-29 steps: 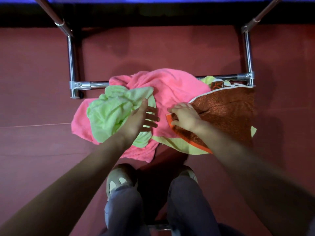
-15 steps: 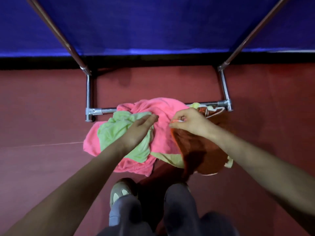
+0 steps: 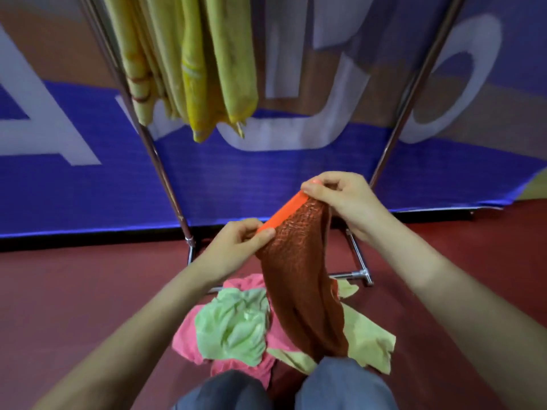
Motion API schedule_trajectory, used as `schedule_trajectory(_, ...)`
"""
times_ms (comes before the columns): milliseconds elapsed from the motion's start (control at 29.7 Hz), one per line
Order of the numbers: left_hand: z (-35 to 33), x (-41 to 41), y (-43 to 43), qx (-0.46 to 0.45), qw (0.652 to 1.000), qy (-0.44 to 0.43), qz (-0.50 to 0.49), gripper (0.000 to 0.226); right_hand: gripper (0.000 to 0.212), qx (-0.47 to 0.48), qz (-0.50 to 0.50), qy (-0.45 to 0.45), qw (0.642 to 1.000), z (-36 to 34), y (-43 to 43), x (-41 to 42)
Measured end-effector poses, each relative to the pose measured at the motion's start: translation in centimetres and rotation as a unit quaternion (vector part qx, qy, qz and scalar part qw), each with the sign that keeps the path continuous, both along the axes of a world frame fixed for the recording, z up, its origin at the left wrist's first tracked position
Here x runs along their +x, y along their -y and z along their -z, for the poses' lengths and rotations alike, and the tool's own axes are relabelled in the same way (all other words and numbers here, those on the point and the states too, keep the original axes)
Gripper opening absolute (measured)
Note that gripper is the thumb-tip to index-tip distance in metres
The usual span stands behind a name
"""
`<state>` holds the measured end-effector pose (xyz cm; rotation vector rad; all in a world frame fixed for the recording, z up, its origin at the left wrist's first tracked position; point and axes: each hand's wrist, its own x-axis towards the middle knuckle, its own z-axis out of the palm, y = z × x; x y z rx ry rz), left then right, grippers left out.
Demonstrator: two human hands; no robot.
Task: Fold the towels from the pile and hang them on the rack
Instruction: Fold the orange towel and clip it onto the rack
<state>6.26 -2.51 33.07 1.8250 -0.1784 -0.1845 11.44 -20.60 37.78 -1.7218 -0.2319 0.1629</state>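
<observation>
- Pinching the orange hem between thumb and fingers, the left hand [image 3: 236, 244] and the right hand [image 3: 340, 199] hold up a rust-brown towel [image 3: 299, 291]; both grips are closed on its top edge, the right a little higher and farther off than the left.
- Below the fingers the cloth hangs limp in long loose folds, its tail reaching down to the pile [image 3: 236, 329]. It looks soft, light and floppy, with a coarse weave that should not slip.
- A sound hold, by that look, is the two corners of the hemmed edge, fingers spread apart so the towel falls flat for folding.
- Under the hands, the pile lies crumpled: a pale green towel [image 3: 233, 327] on a pink one [image 3: 189, 341], with a yellow-green one [image 3: 370, 338] beside them.
- Above and beyond the fingertips, yellow towels [image 3: 207, 69] hang from the rack [image 3: 165, 184], whose bright metal legs stand either side of the hands.
- A dark red floor [image 3: 74, 291] carries everything; a blue banner [image 3: 266, 179] with large pale letters closes off the back.
</observation>
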Motion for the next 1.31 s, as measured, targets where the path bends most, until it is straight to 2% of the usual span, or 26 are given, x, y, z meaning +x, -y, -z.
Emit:
schedule_trajectory(67,-2.7,-1.1,-0.9,0.056,0.998,0.032,0.0,0.027,0.016,0.039,0.021,0.009,0.999,-2.7,0.5,-1.1)
schedule_trajectory(303,-7.5,-4.2,-4.8,0.226,0.973,0.046,-0.017,0.038,0.015,0.123,0.093,-0.001,0.988,-7.7,3.7,-3.9)
schedule_trajectory(607,-11.6,-7.8,-8.0,0.223,0.974,0.014,-0.025,0.016,0.012,0.174,0.167,-0.004,0.971,-10.6,9.1,-6.9)
schedule_trajectory(775,-12.9,-9.3,-7.8,0.131,0.988,-0.049,-0.065,0.016,0.01,0.173,0.189,-0.005,0.967,-11.2,10.5,-7.7)
schedule_trajectory(876,-13.6,-10.0,-6.7,0.069,0.992,-0.058,-0.094,0.016,0.01,0.179,0.2,-0.01,0.963,-11.1,11.0,-8.4)
schedule_trajectory(1112,-14.4,-11.9,-2.8,-0.072,0.982,-0.105,-0.143,0.017,0.006,0.152,0.179,-0.005,0.972,-10.1,8.3,-11.2)
schedule_trajectory(1314,-14.7,-12.7,0.8,-0.105,0.974,-0.137,-0.148,0.019,0.018,0.11,0.102,0.002,0.989,-7.5,1.2,-14.5)
